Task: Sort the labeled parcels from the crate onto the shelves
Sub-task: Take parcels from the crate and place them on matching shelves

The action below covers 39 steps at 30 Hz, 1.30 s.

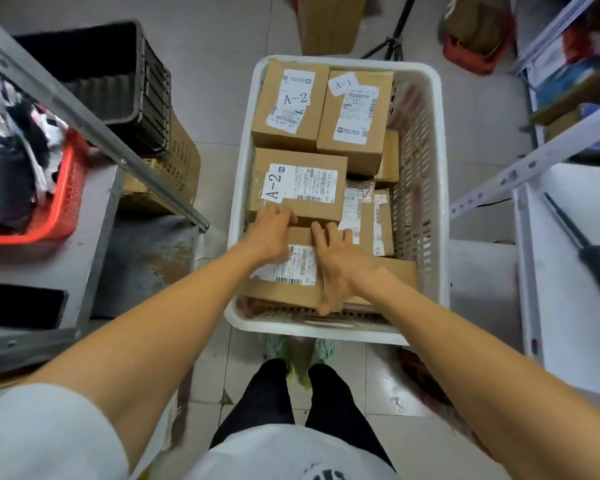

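Note:
A white slatted crate (426, 161) stands on the floor in front of me, full of brown cardboard parcels with white labels. At the back lie a parcel marked A-2 (291, 105) and one marked A-1 (355, 119). Another A-2 parcel (302, 185) lies in the middle. Nearest me is a parcel (288, 271) whose letter label is hidden by my hands. My left hand (269, 233) lies on its far left edge, fingers curled over it. My right hand (340, 265) grips its right side, thumb at the near edge.
A grey metal shelf (84, 237) on the left holds a red basket (63, 209) of bags and a black tray (21, 306). A black crate (118, 84) stands on cartons behind it. A white shelf (568, 271) on the right carries a black tool (582, 247). A tripod (395, 39) stands beyond the crate.

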Tool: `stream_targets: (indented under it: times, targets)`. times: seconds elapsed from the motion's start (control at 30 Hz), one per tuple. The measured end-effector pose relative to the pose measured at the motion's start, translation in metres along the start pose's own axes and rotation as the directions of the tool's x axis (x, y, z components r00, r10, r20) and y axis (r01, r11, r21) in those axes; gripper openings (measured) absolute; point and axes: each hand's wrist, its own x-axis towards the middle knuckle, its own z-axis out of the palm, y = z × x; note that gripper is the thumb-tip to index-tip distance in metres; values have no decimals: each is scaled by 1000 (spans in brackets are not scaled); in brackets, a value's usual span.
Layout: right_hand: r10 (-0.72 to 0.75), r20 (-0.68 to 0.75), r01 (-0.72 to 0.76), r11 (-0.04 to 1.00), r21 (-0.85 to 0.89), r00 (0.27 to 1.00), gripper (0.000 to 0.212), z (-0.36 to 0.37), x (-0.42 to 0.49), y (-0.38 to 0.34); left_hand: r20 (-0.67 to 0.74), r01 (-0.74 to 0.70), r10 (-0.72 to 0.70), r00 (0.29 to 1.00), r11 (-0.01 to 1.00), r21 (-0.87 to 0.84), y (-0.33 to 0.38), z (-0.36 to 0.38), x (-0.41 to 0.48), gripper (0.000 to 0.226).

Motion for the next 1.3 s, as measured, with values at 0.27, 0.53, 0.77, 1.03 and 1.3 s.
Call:
stream_targets:
  times: [0.27, 0.53, 0.77, 1.03, 1.3]
  targets:
    - [-332, -101, 278, 893, -353, 938, 157, -89, -40, 16, 366, -56, 167, 916, 954, -296, 16, -51, -1, 98]
    - [-178, -384, 152, 984, -95, 906, 122, -138, -23, 46, 73, -104, 172, 982, 826, -554, 7, -88, -1, 73]
    - [268, -204, 46, 498, 866, 942, 63, -70, 15, 24, -39, 35, -99, 994, 650, -760, -7, -54, -6, 62]
    - [155, -323, 237, 410, 881, 933, 89, -81, -1, 11, -55, -57, 24, 998, 653, -756, -2, -79, -35, 112]
    - [289, -432, 298, 409, 862, 854, 126, -121, -57, 4, -207, -291, 208, 956, 759, -582, 40, -128, -59, 120]
